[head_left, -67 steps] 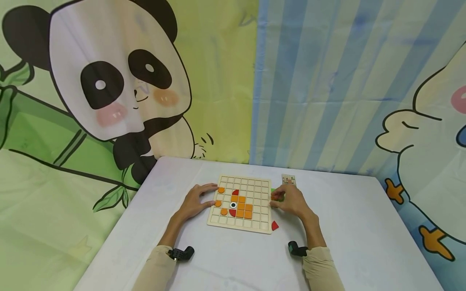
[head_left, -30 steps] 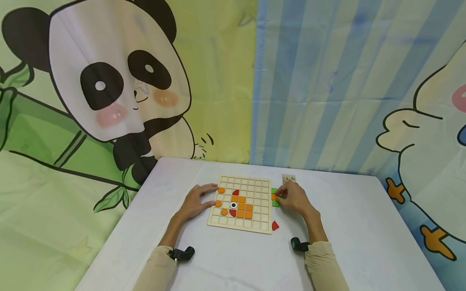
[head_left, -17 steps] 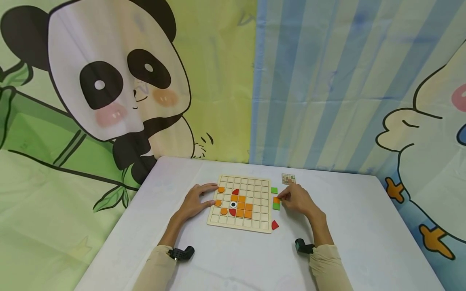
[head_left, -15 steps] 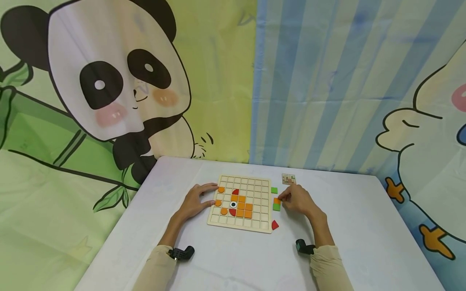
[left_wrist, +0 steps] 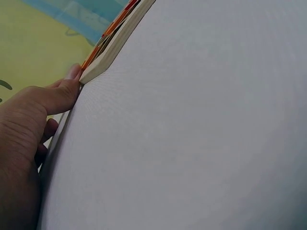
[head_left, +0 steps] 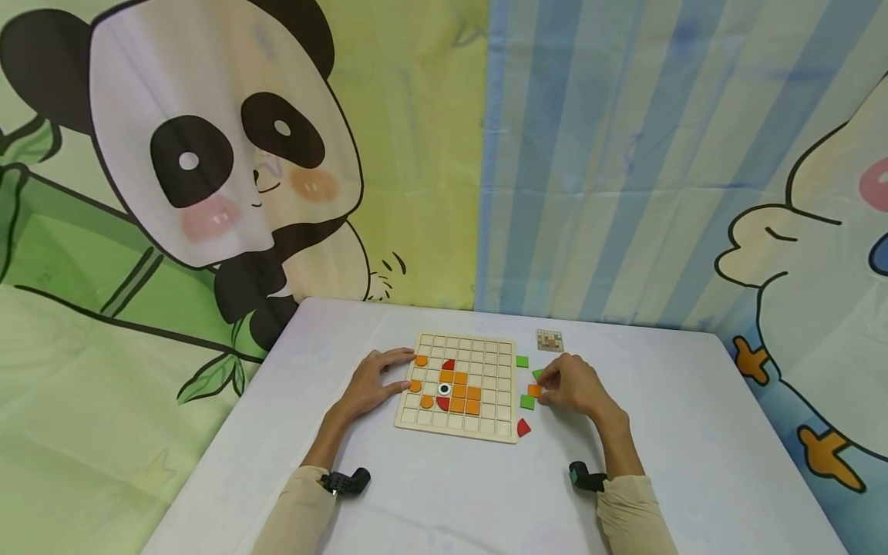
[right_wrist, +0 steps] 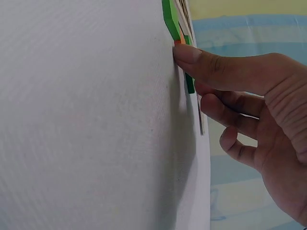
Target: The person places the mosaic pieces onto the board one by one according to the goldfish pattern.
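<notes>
A square wooden grid board [head_left: 498,428] lies on the white table. Set on it are orange square tiles [head_left: 460,392], red quarter-round tiles [head_left: 442,403], a round eye tile [head_left: 444,389] and orange discs [head_left: 421,361]. My left hand [head_left: 369,385] rests at the board's left edge, thumb and index finger spread apart, the thumb at the edge in the left wrist view. To the right of the board my right hand [head_left: 573,384] pinches an orange square tile [head_left: 533,391] between thumb and finger. Close about it lie a green tile [head_left: 527,402] and another green piece [head_left: 537,374], partly hidden by the fingers.
Beside the board's upper right edge is a green square tile [head_left: 523,361]. A red tile [head_left: 523,427] lies near its lower right corner. A small patterned grid card [head_left: 550,340] lies farther back. Printed curtains [head_left: 590,154] stand behind the table.
My right hand has moved right and slightly nearer with the orange tile, away from the board. Green pieces beside it have spread apart and show more. My left hand has stayed put.
</notes>
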`<state>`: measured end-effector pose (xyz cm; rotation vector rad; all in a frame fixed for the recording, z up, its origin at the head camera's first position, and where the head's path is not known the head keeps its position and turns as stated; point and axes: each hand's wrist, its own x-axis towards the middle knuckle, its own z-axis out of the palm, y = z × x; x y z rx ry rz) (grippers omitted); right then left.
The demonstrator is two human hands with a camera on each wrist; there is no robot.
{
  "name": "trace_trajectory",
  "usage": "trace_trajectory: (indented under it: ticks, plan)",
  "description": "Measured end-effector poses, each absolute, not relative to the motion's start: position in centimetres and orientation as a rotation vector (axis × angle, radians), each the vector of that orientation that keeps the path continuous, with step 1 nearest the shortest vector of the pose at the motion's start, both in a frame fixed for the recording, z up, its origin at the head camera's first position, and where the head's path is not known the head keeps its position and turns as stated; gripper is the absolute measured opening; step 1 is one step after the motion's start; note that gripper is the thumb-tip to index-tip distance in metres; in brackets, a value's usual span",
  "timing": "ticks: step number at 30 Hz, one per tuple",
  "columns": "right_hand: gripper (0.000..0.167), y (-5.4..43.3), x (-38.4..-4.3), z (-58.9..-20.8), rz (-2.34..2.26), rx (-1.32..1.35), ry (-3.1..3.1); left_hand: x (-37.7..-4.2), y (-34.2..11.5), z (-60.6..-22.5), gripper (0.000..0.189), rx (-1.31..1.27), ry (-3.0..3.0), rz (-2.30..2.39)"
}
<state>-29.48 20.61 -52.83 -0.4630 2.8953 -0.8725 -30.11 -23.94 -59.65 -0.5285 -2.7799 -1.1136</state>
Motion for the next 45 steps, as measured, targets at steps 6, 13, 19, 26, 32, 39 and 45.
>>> trace_trajectory:
  ticks: [6, 13, 19, 26, 32, 39, 45]
  plan:
    - [0.019, 20.9, -29.4, -53.2, -0.893, -0.469, 2.897, -30.2, -24.0, -59.6, 0.057, -0.525, -2.784, -1.113]
    - [0.017, 21.3, -29.5, -54.0, -0.953, -0.507, 2.877, -30.0, -23.9, -59.4, 0.058, -0.556, -2.753, -1.126]
    - [0.017, 21.4, -29.5, -54.1, -1.025, -0.547, 2.852, -29.8, -23.8, -59.2, 0.058, -0.582, -2.721, -1.137]
    - [0.018, 21.4, -29.5, -53.9, -1.044, -0.569, 2.856, -29.7, -23.9, -59.3, 0.058, -0.579, -2.717, -1.128]
    - [0.019, 21.2, -29.7, -53.8, -1.034, -0.550, 2.851, -29.8, -23.9, -59.4, 0.058, -0.578, -2.718, -1.125]
    - [0.018, 20.7, -29.6, -53.8, -1.050, -0.580, 2.850, -29.9, -24.0, -59.5, 0.058, -0.579, -2.721, -1.109]
    - [0.019, 20.4, -29.5, -53.8, -1.060, -0.603, 2.852, -29.9, -23.9, -59.4, 0.058, -0.575, -2.726, -1.121]
